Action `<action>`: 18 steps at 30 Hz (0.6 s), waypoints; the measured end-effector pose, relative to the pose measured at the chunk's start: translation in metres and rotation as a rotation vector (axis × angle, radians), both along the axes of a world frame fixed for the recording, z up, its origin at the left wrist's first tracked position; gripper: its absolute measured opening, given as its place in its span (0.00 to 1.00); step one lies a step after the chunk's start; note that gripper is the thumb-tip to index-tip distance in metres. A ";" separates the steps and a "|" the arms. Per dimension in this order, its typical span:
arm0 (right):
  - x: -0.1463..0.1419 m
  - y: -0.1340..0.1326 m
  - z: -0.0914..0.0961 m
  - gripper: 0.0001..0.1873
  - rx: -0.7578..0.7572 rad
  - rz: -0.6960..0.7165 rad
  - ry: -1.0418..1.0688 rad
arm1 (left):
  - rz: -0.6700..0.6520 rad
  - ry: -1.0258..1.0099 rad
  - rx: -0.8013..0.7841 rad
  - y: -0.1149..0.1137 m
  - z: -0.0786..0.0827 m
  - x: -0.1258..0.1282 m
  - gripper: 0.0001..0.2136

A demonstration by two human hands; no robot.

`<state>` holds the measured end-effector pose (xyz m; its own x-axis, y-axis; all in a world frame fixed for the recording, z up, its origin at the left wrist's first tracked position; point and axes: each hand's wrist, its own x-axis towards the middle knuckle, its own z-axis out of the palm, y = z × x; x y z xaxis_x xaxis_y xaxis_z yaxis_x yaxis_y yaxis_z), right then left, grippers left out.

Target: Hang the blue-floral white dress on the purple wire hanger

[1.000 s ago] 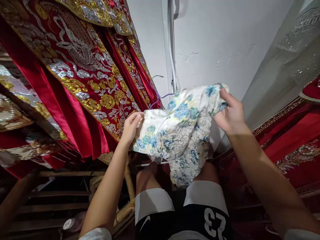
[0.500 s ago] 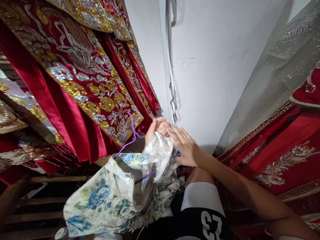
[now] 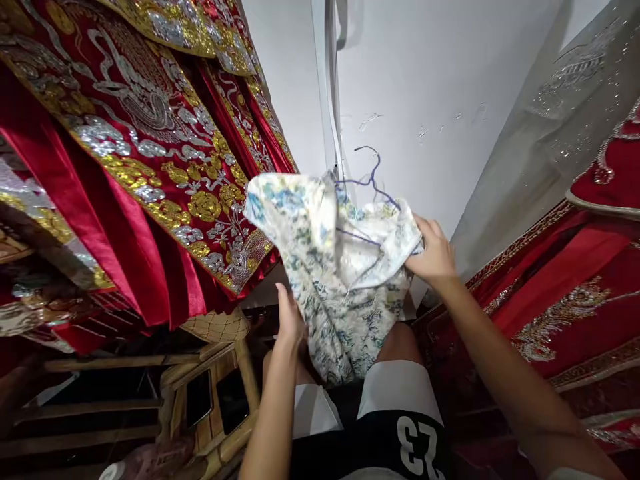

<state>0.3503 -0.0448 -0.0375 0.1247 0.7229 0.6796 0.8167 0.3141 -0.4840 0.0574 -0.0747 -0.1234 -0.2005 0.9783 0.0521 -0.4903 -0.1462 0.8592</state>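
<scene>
**Floral garment (image 3: 350, 320) on purple hanger (image 3: 371, 180), R hand pinching one shoulder**

Garment is held up in front of the person's knees, approx. mid-view, neck opening facing up & toward the camera. R hand (image 3: 433, 250) pinches the shoulder edge, prob. b/c that corner carries weight & the grip stops the neck sagging. L hand (image 3: 290, 319) is at the opposite side edge, lower down: thumb up & apart from the cloth, fingers partly behind it, so can't tell if they pinch. Prob. there to steady the side.

Hanger's hook stands clear of the neckline, one arm runs to the R-hand shoulder, bar crosses the opening; likely set inside so the shoulders have support.

Red embroidered garments (image 3: 180, 180) hang to the L, apparently hung so the heavy sequin panels drop straight. More red beaded cloth (image 3: 565, 287) to the R.

Writing: no. "23" (image 3: 419, 448) on the black-&-white shorts (image 3: 370, 433), upside down from here. Bottle (image 3: 163, 460) lower L, by the bamboo frame (image 3: 243, 380): print too blurred to read. No brand or label legible on the garment.
</scene>
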 end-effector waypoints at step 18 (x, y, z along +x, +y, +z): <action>-0.108 -0.112 -0.161 0.16 -0.330 0.404 0.847 | -0.118 0.201 -0.173 -0.080 -0.066 0.055 0.31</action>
<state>0.2428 -0.1566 -0.1985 0.1788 0.9548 0.2375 0.0230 0.2373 -0.9712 0.1127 -0.1548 -0.1891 -0.0873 0.9920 -0.0909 -0.3128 0.0593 0.9480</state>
